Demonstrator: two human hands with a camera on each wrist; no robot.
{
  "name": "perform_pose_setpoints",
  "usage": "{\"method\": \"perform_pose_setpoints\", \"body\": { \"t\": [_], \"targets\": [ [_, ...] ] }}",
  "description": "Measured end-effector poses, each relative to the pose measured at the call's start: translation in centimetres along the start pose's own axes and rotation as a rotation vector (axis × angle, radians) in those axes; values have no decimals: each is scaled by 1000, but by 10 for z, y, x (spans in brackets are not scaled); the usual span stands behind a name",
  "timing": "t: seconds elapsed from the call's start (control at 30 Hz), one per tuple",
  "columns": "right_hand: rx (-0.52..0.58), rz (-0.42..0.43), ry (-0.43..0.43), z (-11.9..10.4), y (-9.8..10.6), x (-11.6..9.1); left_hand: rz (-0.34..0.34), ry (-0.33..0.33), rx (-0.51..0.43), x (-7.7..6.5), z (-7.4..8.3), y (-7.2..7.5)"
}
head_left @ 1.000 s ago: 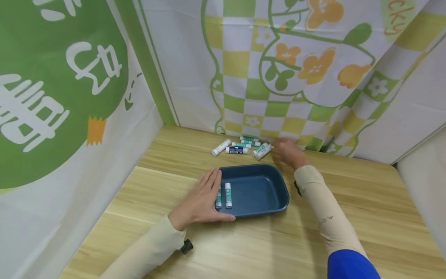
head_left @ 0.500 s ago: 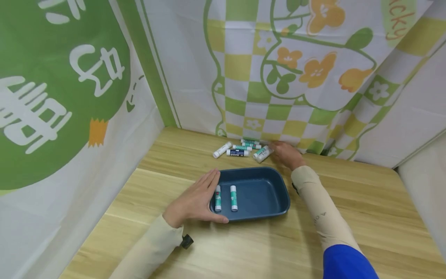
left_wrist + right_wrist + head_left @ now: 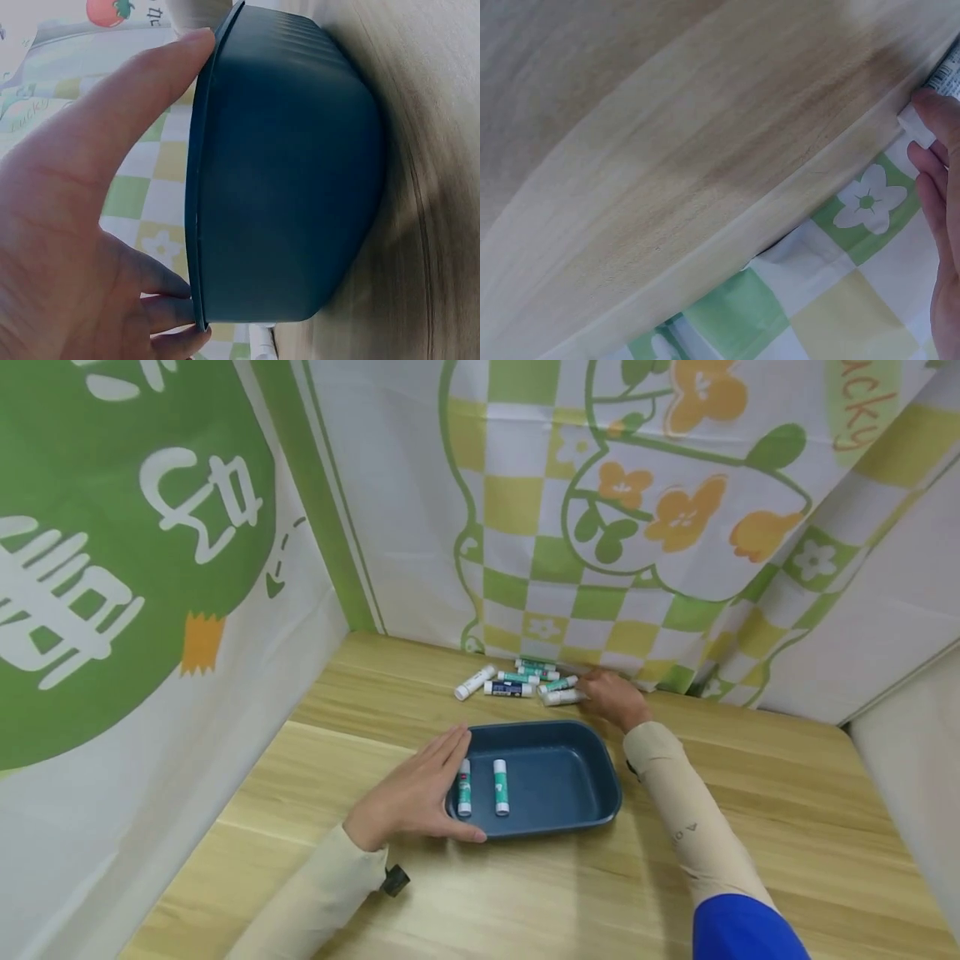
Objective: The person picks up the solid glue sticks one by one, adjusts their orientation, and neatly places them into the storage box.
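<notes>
In the head view my left hand (image 3: pixel 412 793) spans the left end of a dark blue tray (image 3: pixel 555 828). The left wrist view shows the thumb on one side of its rim (image 3: pixel 196 150) and fingertips on the other. Two green-labelled lip balm sticks lie inside, one (image 3: pixel 464 787) by the left wall and another (image 3: pixel 501 787) to its right. Behind the tray, my right hand (image 3: pixel 617 697) pinches the end of a white lip balm stick (image 3: pixel 561 697). A green one (image 3: pixel 558 685) lies close behind it. The right wrist view shows the thumb at a white cap (image 3: pixel 916 126).
Several more sticks lie left of the right hand, including a navy one (image 3: pixel 508 689), a white one (image 3: pixel 475 682) and a green one (image 3: pixel 517 677). A checked cloth (image 3: pixel 585 602) hangs right behind them at the back edge of the wooden table (image 3: pixel 750 793).
By the right hand, the white and green sticks have turned closer to level and slightly apart. The right hand has shifted a little left. The left hand stays at the tray's end.
</notes>
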State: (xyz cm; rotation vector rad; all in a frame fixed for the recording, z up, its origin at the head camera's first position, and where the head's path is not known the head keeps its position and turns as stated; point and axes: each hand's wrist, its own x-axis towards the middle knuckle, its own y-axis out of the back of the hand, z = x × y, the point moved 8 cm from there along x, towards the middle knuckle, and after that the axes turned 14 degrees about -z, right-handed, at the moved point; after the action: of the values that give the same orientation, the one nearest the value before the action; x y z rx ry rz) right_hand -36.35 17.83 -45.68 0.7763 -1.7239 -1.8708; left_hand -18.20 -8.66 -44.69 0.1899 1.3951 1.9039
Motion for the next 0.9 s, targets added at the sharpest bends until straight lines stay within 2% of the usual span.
{"method": "perform_pose_setpoints", "body": {
  "t": [0.2, 0.4, 0.6, 0.9],
  "targets": [
    [-8, -45, -1, 0, 3, -8, 8, -14, 1, 1, 1, 0],
    [82, -45, -8, -2, 15, -19, 14, -14, 10, 3, 1, 1],
    [148, -92, -60, -2, 29, -36, 19, -5, 20, 6, -1, -3],
    [224, -20, -87, -14, 62, -64, 42, 5, 47, 7, -9, -4]
  ]
}}
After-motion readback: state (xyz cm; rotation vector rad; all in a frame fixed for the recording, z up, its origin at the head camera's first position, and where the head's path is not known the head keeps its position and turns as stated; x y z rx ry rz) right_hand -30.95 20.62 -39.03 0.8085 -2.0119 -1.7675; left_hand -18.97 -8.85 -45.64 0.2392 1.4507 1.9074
